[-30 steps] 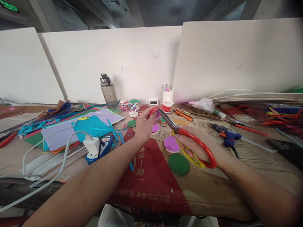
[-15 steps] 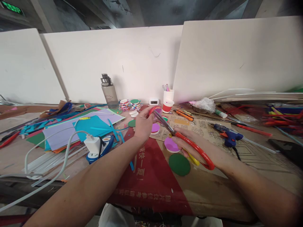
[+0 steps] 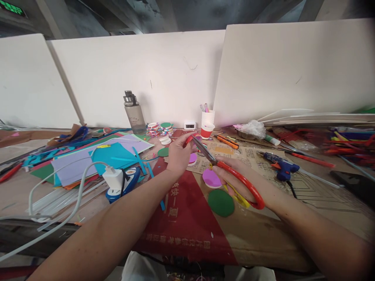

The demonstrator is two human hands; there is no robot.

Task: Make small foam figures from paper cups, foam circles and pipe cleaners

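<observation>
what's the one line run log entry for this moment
left hand: holds red piece | right hand: grips scissors, blades at red piece | below: pink disc, green disc

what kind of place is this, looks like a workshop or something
Most likely a craft workbench, walled off by white boards. Signs: stacked coloured paper sheets, a blue glue gun, and scissors in the right hand cutting a small piece held by the left hand.

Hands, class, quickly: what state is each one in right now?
Left hand: closed on a small red piece at the scissor blades.
Right hand: closed on the red-and-yellow scissors.
</observation>
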